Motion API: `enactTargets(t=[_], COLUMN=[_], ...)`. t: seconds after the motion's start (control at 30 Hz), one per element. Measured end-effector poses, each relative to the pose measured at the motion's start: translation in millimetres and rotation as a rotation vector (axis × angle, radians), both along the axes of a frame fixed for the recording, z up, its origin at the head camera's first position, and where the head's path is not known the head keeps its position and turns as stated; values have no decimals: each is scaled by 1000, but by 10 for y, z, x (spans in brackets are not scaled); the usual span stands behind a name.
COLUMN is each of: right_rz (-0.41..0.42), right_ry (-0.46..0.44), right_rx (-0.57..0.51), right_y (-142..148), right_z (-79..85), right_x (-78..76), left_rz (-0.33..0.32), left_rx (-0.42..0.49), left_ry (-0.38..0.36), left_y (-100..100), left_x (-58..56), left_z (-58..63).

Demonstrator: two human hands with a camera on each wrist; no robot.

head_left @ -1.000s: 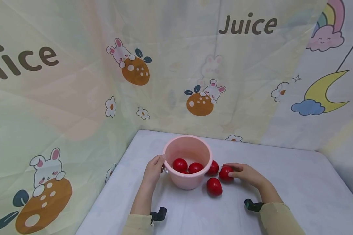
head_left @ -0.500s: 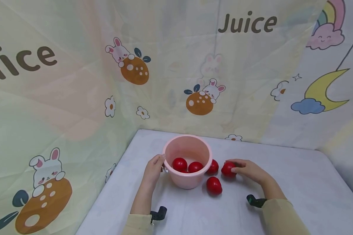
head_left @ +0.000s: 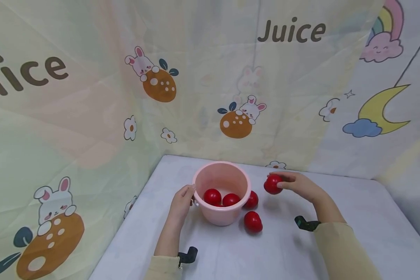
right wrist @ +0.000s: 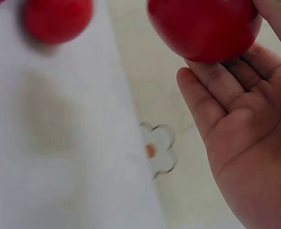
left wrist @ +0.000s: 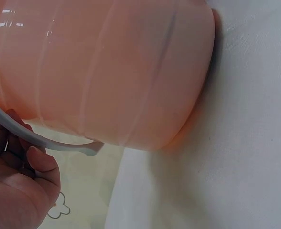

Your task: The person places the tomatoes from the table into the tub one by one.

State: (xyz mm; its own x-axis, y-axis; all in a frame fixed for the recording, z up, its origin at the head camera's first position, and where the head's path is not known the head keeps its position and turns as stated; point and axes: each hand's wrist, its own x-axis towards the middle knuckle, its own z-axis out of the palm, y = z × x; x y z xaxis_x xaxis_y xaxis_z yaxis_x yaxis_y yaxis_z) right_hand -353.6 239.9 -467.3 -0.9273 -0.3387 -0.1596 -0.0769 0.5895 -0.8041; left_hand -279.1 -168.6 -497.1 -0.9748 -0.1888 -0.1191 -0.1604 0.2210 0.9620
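A pink bucket (head_left: 221, 216) with a pale handle (left wrist: 45, 142) stands on the table, its mouth tilted toward the head view. My left hand (head_left: 182, 200) grips it at the left side of the rim, the fingers around the handle in the left wrist view. Inside the bucket lie several glossy red round fruits (head_left: 212, 197), partly hidden by the front wall. To the right, my right hand (head_left: 302, 186) pinches another red round fruit (head_left: 273, 184) between thumb and fingers, raised above the table. In the right wrist view this fruit (right wrist: 205, 28) is cut off at the top.
Two more red fruits lie on the white table (head_left: 283, 249): one (head_left: 252, 200) close against the bucket's right side, one (head_left: 253, 222) nearer the front. Behind the table's back edge hangs a printed cloth (head_left: 196, 128), with another along the left.
My right hand has lifted its red fruit off the table, moving up and slightly right, away from the two fruits beside the bucket. The left hand and the bucket stay in place.
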Motion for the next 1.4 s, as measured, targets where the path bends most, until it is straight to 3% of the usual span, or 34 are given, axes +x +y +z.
enactTargets(t=[0.3,0.67,0.77,1.03,1.4], right_rz=[94,148,161,301,348], right_ry=[99,93,81,50,-18], right_rx=[-81,-56,-44,-93,0], right_y=[-307,-688,-824,-1232,-1730], right_z=[575,937,982,996,821], right_x=[-176,-230,-242,-297,-394], left_rz=[1,6,5,2,9], left_rx=[12,11,17,43,54], left_ry=[3,1,-6,-3,-1], left_y=[-41,-64,-66,-48,9], left_x=[0,-6,-6,-4,-12], left_z=[14,-6,-9,-40,-29])
